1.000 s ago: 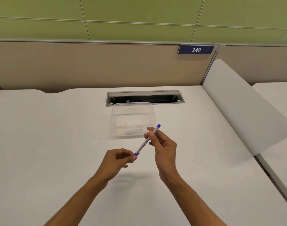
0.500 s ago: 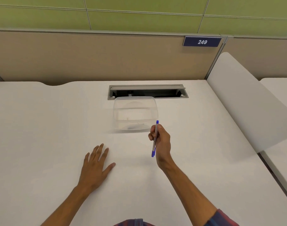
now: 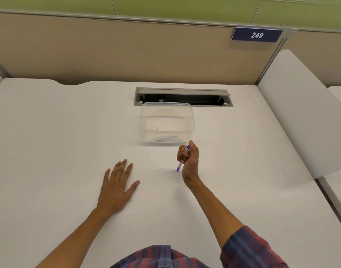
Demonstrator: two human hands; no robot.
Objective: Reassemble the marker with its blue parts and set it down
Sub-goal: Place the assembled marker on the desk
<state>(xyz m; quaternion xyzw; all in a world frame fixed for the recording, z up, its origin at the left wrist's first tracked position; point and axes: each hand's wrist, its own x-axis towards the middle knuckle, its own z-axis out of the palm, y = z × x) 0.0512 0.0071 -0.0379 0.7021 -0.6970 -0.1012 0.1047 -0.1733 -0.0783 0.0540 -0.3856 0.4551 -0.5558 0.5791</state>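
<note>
Container (image 3: 166,122) of clear plastic, lidless, stands on the white desk (image 3: 49,132) toward the far edge, just in front of the grey cable slot (image 3: 183,97) recessed there. Its near rim partly overlaps the slot's frame in this view. No solid item can be made out inside; only a faint dark smudge shows at the base, and it cannot be told whether that is shadow or content.

Marker (image 3: 182,158) is off the desk, held in the right hand (image 3: 189,159) just nearer than the container's front wall. The barrel is white with blue at both ends, tilted, the upper end by the thumb and the lower end pointing down toward the desk, close to the surface; contact cannot be confirmed. The right fingers are curled tight round the barrel with the thumb raised alongside.

Left hand (image 3: 115,188) lies palm down on the desk, well apart from the marker, fingers straight and close together, thumb splayed out.

Beige partition (image 3: 127,53) bounds the far edge, carrying a dark plate (image 3: 256,35) marked 249. Green wall panels (image 3: 165,6) rise above. A white divider (image 3: 301,117) closes the right edge. Plaid sleeve (image 3: 250,248) shows at the right forearm.
</note>
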